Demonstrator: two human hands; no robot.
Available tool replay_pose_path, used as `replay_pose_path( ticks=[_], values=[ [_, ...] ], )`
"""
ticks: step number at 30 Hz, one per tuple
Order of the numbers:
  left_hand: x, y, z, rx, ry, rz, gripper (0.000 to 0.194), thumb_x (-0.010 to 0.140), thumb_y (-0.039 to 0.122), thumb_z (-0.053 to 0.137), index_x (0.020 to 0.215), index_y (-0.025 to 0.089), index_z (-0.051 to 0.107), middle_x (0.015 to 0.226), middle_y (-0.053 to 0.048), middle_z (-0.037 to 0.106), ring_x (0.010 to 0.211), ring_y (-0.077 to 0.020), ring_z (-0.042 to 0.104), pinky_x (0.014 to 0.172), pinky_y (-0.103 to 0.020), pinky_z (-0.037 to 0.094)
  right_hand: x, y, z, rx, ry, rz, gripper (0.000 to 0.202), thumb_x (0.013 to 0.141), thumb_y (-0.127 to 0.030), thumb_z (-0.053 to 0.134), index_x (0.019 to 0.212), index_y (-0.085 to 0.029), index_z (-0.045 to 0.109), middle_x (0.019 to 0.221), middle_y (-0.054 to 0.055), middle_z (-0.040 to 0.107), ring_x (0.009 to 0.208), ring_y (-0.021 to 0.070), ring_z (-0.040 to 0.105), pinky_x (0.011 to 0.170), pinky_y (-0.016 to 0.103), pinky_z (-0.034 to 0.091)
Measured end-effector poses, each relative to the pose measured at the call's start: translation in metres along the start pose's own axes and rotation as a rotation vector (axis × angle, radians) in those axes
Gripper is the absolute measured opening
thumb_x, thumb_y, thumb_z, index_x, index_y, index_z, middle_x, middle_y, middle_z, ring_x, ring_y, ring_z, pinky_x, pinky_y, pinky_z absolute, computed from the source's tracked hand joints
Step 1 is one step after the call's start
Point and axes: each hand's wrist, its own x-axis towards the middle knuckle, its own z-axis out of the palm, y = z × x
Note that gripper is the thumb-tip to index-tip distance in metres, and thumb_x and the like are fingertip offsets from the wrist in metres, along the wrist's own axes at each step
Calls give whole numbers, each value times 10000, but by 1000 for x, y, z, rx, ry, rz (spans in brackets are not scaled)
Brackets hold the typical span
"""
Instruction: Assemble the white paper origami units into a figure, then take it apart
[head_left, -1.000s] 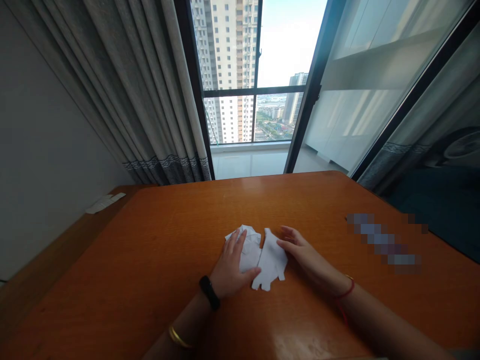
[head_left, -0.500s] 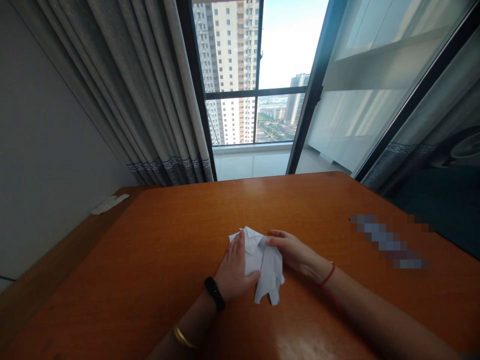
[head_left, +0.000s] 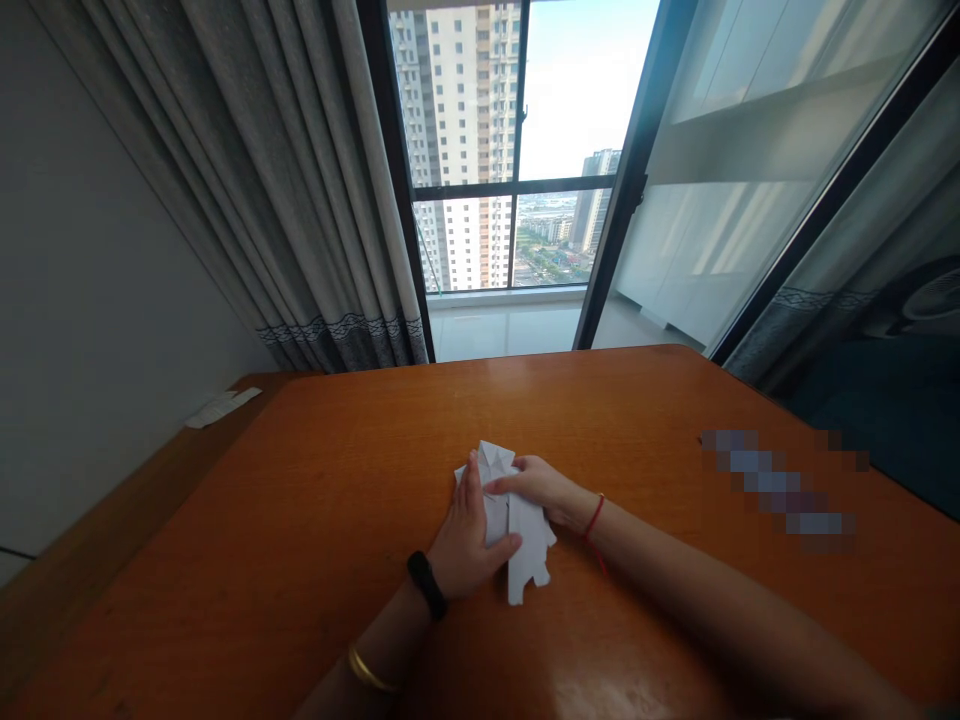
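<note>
A folded sheet of white paper (head_left: 528,525) lies at an angle over the brown tabletop, with several creases and layers and notched, uneven lower edges. My left hand (head_left: 472,545) rests along its left side, fingers stretched out together and thumb spread across the paper's middle. At the upper right, my right hand (head_left: 536,487) pinches a folded layer, thumb on top and fingers partly hidden at the paper's far side. A black band circles my left wrist and a red string my right.
The wooden table (head_left: 360,470) reaches toward a sliding glass door with a dark frame. On the left ledge lies a pale paper strip (head_left: 223,408). A pixelated item (head_left: 772,482) is on the table's right. Grey curtains (head_left: 322,200) hang behind.
My right hand has moved left across the paper, bringing the right-hand layer over with it. The paper's lower flap now sits further left. My left hand stays nearly in place.
</note>
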Motion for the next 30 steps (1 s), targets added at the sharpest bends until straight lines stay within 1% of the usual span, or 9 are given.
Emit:
replay_pose_path(
  ticks=[7, 10, 12, 15, 19, 21, 23, 26, 30],
  values=[
    [0, -1, -3, -6, 23, 15, 1017, 833, 473, 516, 1437, 123, -224, 1543, -153, -111, 1419, -313, -49, 1146, -504, 76, 9, 3, 0, -162, 103, -86, 242, 556, -124, 744, 712, -129, 559, 624, 21, 646, 568, 174, 608, 469, 246, 453],
    [2, 1, -10, -18, 178, -24, 929, 871, 476, 451, 1446, 157, -205, 1549, -118, -118, 1420, -296, -66, 1146, -507, 44, 15, 0, -10, -158, 128, -146, 249, 577, -132, 727, 783, -119, 587, 733, 38, 677, 646, 173, 625, 538, 248, 477],
    [3, 1, -15, -57, 334, -60, 841, 901, 470, 394, 1458, 187, -167, 1556, -89, -99, 1424, -273, -58, 1150, -491, 47, 16, -11, -20, -202, 163, -258, 303, 595, -162, 725, 869, -119, 604, 833, 48, 688, 724, 178, 631, 607, 256, 487],
    [6, -2, -21, -145, 507, -116, 730, 928, 460, 339, 1475, 225, -84, 1563, -60, -40, 1429, -247, 0, 1158, -449, 78, 13, -35, -34, -368, 260, -534, 373, 638, -226, 717, 983, -131, 609, 943, 62, 683, 818, 199, 624, 703, 285, 486],
    [7, -7, -24, -234, 584, -170, 664, 946, 450, 306, 1482, 230, -17, 1563, -50, 1, 1426, -230, 79, 1156, -404, 130, 5, -52, -37, -594, 361, -862, 300, 770, -233, 595, 1067, -186, 602, 1056, 59, 662, 939, 208, 602, 840, 318, 453],
    [7, -9, -25, -247, 608, -183, 649, 949, 446, 299, 1484, 223, 7, 1562, -51, 13, 1424, -226, 93, 1155, -394, 137, 2, -46, -32, -741, 280, -947, 302, 798, -166, 520, 1083, -214, 606, 1123, 52, 643, 1036, 206, 571, 936, 341, 403],
    [8, -10, -26, -257, 632, -192, 635, 949, 440, 300, 1484, 221, 36, 1559, -57, 35, 1421, -226, 108, 1154, -396, 138, -1, -32, -28, -928, 109, -950, 351, 762, -141, 538, 1090, -238, 617, 1172, 45, 621, 1132, 229, 518, 1036, 416, 301],
    [12, -11, -26, -232, 632, -217, 649, 930, 434, 361, 1478, 208, 96, 1547, -87, 83, 1418, -229, 117, 1151, -413, 136, -7, -11, -31, -1119, -103, -842, 477, 669, -186, 651, 1135, -275, 605, 1251, 42, 569, 1198, 281, 456, 1077, 525, 158],
    [13, -14, -25, -82, 422, -293, 747, 843, 461, 515, 1455, 168, 201, 1530, -149, 104, 1415, -274, 108, 1135, -457, 141, -21, 0, -53, -1149, 0, -702, 581, 602, -293, 743, 1157, -250, 574, 1236, 79, 531, 1127, 284, 469, 989, 461, 310]
  ],
)
